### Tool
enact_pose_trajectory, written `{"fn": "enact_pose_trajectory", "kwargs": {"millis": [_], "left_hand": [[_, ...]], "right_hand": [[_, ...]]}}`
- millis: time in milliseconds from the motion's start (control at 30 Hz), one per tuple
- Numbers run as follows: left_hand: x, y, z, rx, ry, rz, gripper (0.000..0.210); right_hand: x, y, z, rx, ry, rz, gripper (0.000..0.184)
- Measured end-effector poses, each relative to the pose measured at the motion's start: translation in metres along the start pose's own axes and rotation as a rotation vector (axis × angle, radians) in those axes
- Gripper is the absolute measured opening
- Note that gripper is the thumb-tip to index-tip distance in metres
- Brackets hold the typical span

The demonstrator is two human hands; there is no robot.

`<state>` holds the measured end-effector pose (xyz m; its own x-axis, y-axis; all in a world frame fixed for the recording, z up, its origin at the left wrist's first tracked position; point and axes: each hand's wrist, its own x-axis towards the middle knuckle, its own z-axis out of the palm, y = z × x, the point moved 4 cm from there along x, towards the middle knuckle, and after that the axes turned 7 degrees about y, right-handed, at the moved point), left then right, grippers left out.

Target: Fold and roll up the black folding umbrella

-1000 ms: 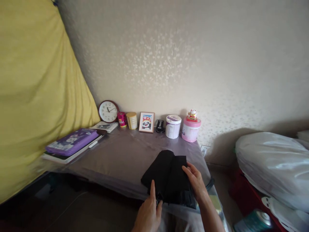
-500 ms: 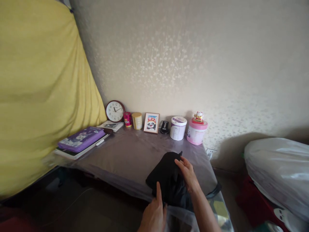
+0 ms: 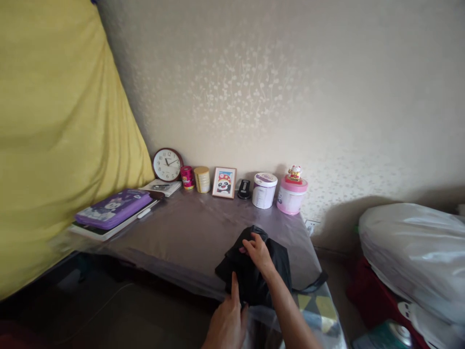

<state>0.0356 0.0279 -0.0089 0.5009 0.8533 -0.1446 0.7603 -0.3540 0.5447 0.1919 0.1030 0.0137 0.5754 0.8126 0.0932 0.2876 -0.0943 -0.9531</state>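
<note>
A black piece of thin fabric (image 3: 278, 257), softly folded and crumpled, lies over the front right part of the table; I cannot tell exactly what it is. My right hand (image 3: 257, 251) is on top of it, thumb and fingers closed on a fold near its upper edge. At the near edge of the fabric my left hand (image 3: 228, 315) grips it, with the index finger stretched out along the cloth and the other fingers curled and partly hidden. A black strap (image 3: 315, 285) lies to the right of the fabric.
Along the wall stand a round clock (image 3: 167, 165), a pink can (image 3: 187, 177), a yellow-lidded jar (image 3: 202, 180), a panda picture frame (image 3: 224, 182), a white tub (image 3: 264, 191) and a pink-lidded tub (image 3: 291, 196). A purple case (image 3: 113, 209) lies left; a plastic-wrapped bundle (image 3: 410, 247) is right.
My right hand has moved left, bringing a fold of the black fabric over towards the left. More of the fabric's right part now shows. My left hand has stayed nearly in place.
</note>
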Motion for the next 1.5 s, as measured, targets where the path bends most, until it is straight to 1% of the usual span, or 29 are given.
{"fn": "enact_pose_trajectory", "kwargs": {"millis": [100,233,367,467,567,667,767,867,967,1033,1100,1200,1300,1400,1500], "left_hand": [[0.000,-0.003,0.000,-0.033,0.025,0.006,0.066],[-0.004,-0.006,-0.001,-0.140,0.048,0.042,0.072],[-0.010,-0.007,-0.003,-0.207,0.105,0.099,0.076],[-0.012,-0.002,-0.006,-0.104,0.073,0.142,0.074],[-0.010,0.006,-0.010,0.084,0.021,0.130,0.067],[-0.006,0.012,-0.013,0.213,0.015,0.128,0.062],[-0.003,0.012,-0.012,0.260,0.031,0.131,0.058],[-0.003,0.006,-0.007,0.231,0.043,0.123,0.055],[-0.004,-0.001,-0.003,0.162,0.095,0.121,0.055],[-0.005,-0.005,-0.001,0.132,0.165,0.124,0.053],[-0.005,-0.008,0.000,0.114,0.235,0.137,0.049],[-0.003,-0.011,0.004,0.097,0.289,0.179,0.045],[-0.002,-0.013,0.007,0.102,0.328,0.206,0.045],[-0.001,-0.015,0.009,0.119,0.352,0.199,0.045],[-0.001,-0.015,0.010,0.125,0.312,0.148,0.046]], "right_hand": [[-0.004,-0.005,0.002,-0.075,-0.044,-0.037,0.036],[-0.009,-0.014,0.000,-0.192,-0.054,-0.080,0.033],[-0.011,-0.017,-0.002,-0.237,-0.059,-0.090,0.034],[-0.012,-0.019,-0.003,-0.255,-0.061,-0.103,0.033],[-0.013,-0.020,-0.003,-0.260,-0.070,-0.129,0.029],[-0.015,-0.020,-0.002,-0.257,-0.080,-0.159,0.026],[-0.018,-0.019,-0.002,-0.248,-0.084,-0.188,0.025],[-0.022,-0.017,-0.003,-0.226,-0.081,-0.220,0.026],[-0.026,-0.015,-0.004,-0.197,-0.075,-0.252,0.025],[-0.027,-0.013,-0.003,-0.174,-0.075,-0.271,0.024],[-0.028,-0.011,-0.003,-0.150,-0.080,-0.284,0.023],[-0.029,-0.006,-0.004,-0.081,-0.095,-0.311,0.024],[-0.035,-0.006,-0.009,-0.017,-0.111,-0.395,0.029],[-0.047,-0.011,-0.014,-0.072,-0.151,-0.528,0.032],[-0.061,-0.016,-0.016,-0.147,-0.222,-0.663,0.028]]}}
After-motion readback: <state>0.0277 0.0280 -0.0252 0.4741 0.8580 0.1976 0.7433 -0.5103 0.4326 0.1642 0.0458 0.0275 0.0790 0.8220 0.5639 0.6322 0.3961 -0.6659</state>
